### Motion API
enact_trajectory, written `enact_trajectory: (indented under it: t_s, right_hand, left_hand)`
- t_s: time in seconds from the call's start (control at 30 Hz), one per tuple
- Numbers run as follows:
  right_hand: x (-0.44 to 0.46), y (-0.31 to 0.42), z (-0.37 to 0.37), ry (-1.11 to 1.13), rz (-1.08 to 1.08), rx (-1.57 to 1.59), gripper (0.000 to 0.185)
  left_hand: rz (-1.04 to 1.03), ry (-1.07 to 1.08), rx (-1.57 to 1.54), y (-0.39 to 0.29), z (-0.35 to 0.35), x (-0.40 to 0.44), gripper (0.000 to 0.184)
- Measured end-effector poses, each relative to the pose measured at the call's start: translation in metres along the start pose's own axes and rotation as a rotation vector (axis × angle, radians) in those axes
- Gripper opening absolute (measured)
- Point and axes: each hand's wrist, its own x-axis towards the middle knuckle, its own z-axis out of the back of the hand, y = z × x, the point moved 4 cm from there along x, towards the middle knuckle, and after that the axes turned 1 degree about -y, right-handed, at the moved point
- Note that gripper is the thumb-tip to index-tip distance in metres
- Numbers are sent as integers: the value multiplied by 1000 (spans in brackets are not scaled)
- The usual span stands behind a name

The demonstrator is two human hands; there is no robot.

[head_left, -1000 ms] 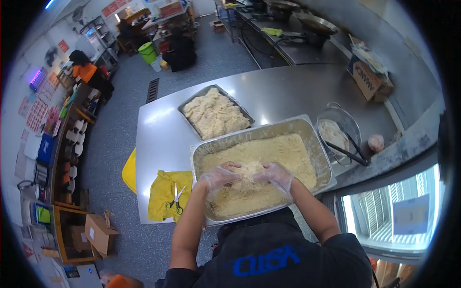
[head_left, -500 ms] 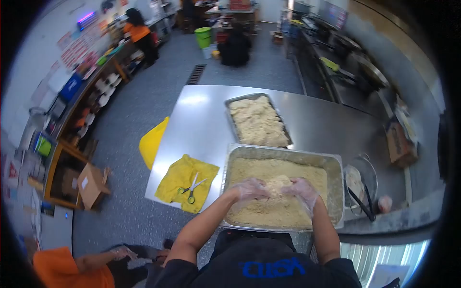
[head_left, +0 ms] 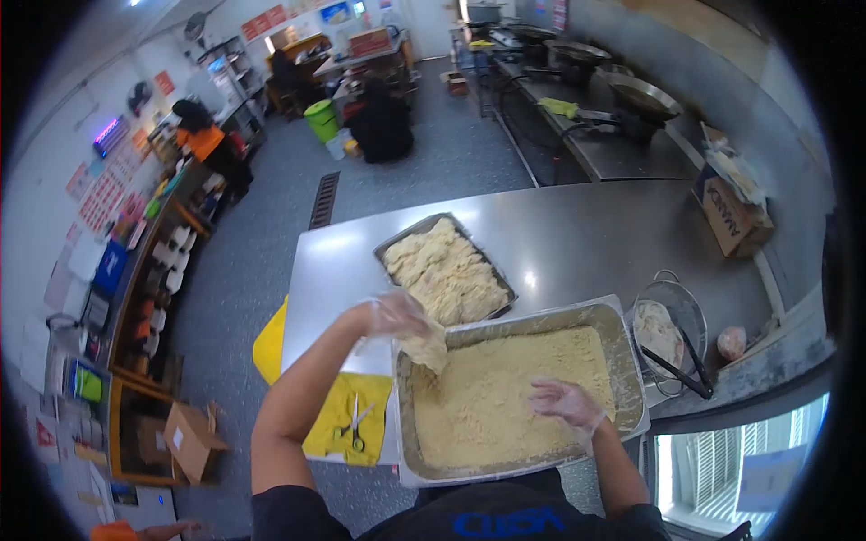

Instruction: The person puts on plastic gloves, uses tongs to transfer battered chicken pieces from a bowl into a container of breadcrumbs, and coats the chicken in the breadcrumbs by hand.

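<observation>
My left hand, in a clear plastic glove, grips a pale breaded piece of meat that hangs over the left far corner of a deep metal pan. Yellowish breading crumbs cover the pan's bottom. Over the right part of the crumbs is my right hand, also gloved, fingers apart and holding nothing. Just beyond the pan, a shallow tray is heaped with coated pieces. My left hand partly covers the tray's near corner.
Green-handled scissors lie on a yellow cloth left of the pan. To its right stands a wire strainer bowl with black-handled tongs. A cardboard box sits at the right wall. Other people are farther back and at lower left.
Both hands were together on the piece above the crumbs. My left hand has carried it left and up to the pan's corner; my right hand has let go. The view has shifted.
</observation>
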Motion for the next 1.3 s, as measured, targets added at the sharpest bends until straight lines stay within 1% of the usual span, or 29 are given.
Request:
enact_trajectory:
  t_s: [0.03, 0.13, 0.23, 0.33, 0.37, 0.47, 0.5, 0.6, 0.63, 0.7, 0.8, 0.87, 0.93, 0.97, 1.0, 1.1, 1.13, 1.2, 1.23, 1.27, 1.3]
  right_hand:
    - [-9, -1, 8, -35, -6, 39, 60]
    - [-31, -10, 26, -90, -9, 68, 61]
    - [-48, 1, 20, -175, -38, 89, 57]
    - [-53, -2, 21, -273, -93, 223, 59]
    - [-54, -2, 21, -282, -87, 208, 58]
    - [-59, 6, 19, -310, -82, 163, 56]
    - [-62, 11, 16, -319, -84, 149, 56]
    - [-71, 23, 13, -401, -127, 123, 57]
    - [-73, 25, 13, -434, -150, 116, 57]
    - [-73, 30, 14, -440, -128, 108, 57]
    - [-68, 34, 14, -447, -120, 102, 57]
    - [-63, 37, 13, -432, -127, 82, 60]
    - [-57, 40, 12, -395, -137, 44, 67]
    - [-53, 42, 12, -364, -111, 83, 72]
    - [-48, 43, 12, -332, -86, 126, 76]
    - [-38, 57, 2, -258, 39, 169, 90]
    - [-34, 66, -4, -242, 89, 170, 95]
    - [-28, 88, -23, -309, 117, 248, 104]
    - [-17, 90, -22, -277, 196, 284, 104]
    - [-13, 84, -21, -261, 260, 328, 103]
    - [-22, 80, -34, -318, 258, 411, 101]
  left_hand:
    - [44, -37, 13, 9, 19, 9, 29]
    - [-542, -120, 408, 60, 56, 67, 20]
    - [-430, -119, 628, 86, 88, 124, 21]
    - [-47, -177, 530, 99, 116, 181, 30]
    - [-245, -229, 758, 92, 122, 189, 40]
    - [-152, -393, 727, 116, 130, 238, 50]
    - [-106, -410, 617, 134, 128, 257, 54]
    - [-115, -371, 460, 171, 118, 285, 56]
    - [-86, -307, 510, 179, 109, 288, 55]
    - [-22, -178, 612, 194, 94, 287, 54]
    - [107, -155, 447, 213, 84, 276, 51]
    - [184, -176, 60, 242, 81, 287, 39]
    - [348, -244, -228, 236, 81, 274, 40]
    - [474, -303, -319, 195, 88, 246, 42]
    - [603, -362, -406, 175, 90, 225, 45]
    - [483, -431, 61, 196, 78, 220, 67]
    - [419, -509, 8, 186, 75, 201, 67]
    - [270, -628, -101, 153, 52, 154, 69]
    - [336, -699, -233, 126, 34, 125, 68]
    - [263, -634, -465, 85, 15, 100, 63]
    - [222, -549, -690, 49, -10, 72, 58]
